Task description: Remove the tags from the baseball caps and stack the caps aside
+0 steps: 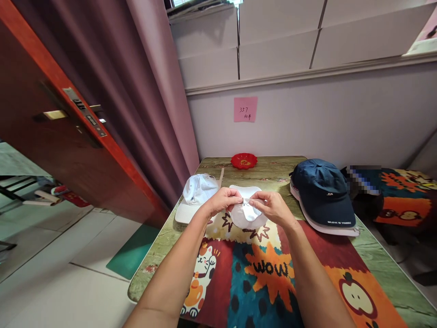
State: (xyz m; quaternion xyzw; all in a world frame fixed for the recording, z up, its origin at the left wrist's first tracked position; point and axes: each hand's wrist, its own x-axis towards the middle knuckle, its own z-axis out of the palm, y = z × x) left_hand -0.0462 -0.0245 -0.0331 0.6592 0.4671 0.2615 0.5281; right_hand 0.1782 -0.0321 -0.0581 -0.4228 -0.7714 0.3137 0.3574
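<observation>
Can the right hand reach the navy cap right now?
Likely yes: nothing shows between the right hand and the navy cap, though it'd first have to release the middle white cap.

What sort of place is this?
Likely an indoor room, perhaps in a home or dormitory: a mauve curtain, an open door and a table with a patterned mat.

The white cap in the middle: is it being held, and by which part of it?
Yes. The left hand and the right hand both pinch the middle white cap by its narrow strap.
</observation>
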